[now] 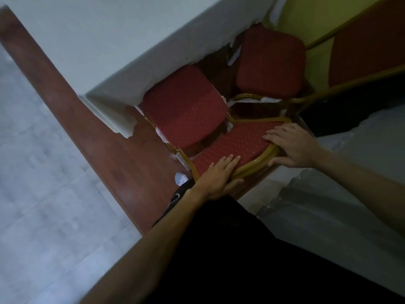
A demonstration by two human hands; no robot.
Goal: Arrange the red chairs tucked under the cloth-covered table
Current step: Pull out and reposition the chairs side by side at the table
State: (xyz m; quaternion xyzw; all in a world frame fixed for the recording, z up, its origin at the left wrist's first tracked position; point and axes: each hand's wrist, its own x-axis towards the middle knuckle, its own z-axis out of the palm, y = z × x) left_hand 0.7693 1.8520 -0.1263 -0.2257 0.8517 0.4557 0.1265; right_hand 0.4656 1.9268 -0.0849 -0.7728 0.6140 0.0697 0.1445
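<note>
A red chair with gold dots and a gold frame stands in front of me; its seat reaches the edge of the white cloth-covered table. Both hands grip the top of its backrest. My left hand has its fingers on the padded front and its thumb behind the frame. My right hand holds the right end the same way. A second red chair stands beyond it to the right, its seat partly against the cloth's edge.
The chairs stand on a red-brown wooden strip of floor, with pale grey tiles to the left. A yellow wall and a red panel with gold trim close the far right. My dark clothing fills the lower middle.
</note>
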